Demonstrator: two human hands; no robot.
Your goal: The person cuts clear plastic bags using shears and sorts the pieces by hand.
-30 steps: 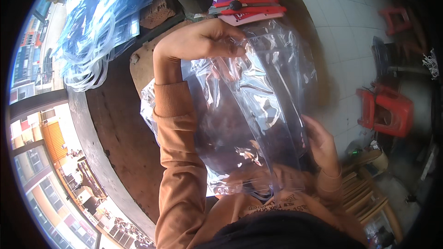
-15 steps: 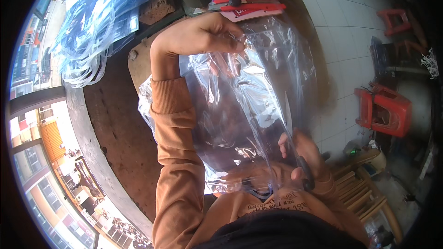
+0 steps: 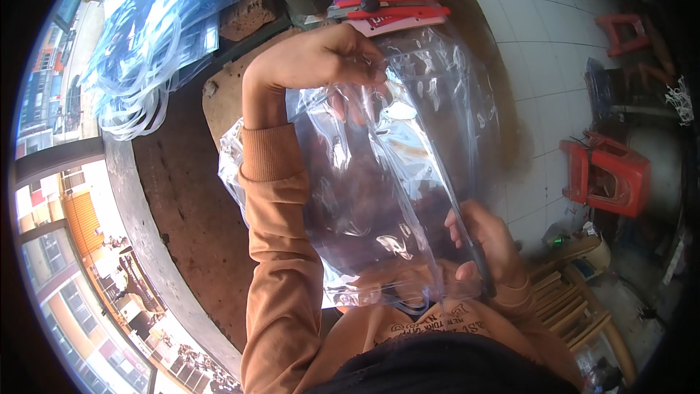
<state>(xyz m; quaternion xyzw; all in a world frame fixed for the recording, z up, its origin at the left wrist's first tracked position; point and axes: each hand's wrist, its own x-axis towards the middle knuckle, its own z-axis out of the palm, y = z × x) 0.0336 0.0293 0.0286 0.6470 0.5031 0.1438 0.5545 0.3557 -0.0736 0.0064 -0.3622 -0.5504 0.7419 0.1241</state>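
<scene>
A large sheet of clear plastic film (image 3: 350,197) lies folded in front of me, glossy and creased, over the work surface and close to my chest. My left hand (image 3: 321,62) is bent over its far edge, fingers pinched together on the film. At the near right, my right hand (image 3: 488,244) is curled round the dark handle of a knife (image 3: 481,266). The knife's narrow blade points away from me along a fold in the plastic and shows nearly edge-on. Part of the right hand's grip is hidden behind the handle.
Red-handled cutters (image 3: 397,9) rest on a pink packet (image 3: 408,25) beyond the film. Clear plastic strips and sheets (image 3: 157,36) are heaped at the far left, beside a brick (image 3: 248,11). Red stools (image 3: 609,175) and a bamboo seat (image 3: 576,306) stand on the right.
The knife has turned, so its blade now appears thinner and lines up with the fold. My right hand has shifted slightly away from me; my left hand keeps its pinch almost in place.
</scene>
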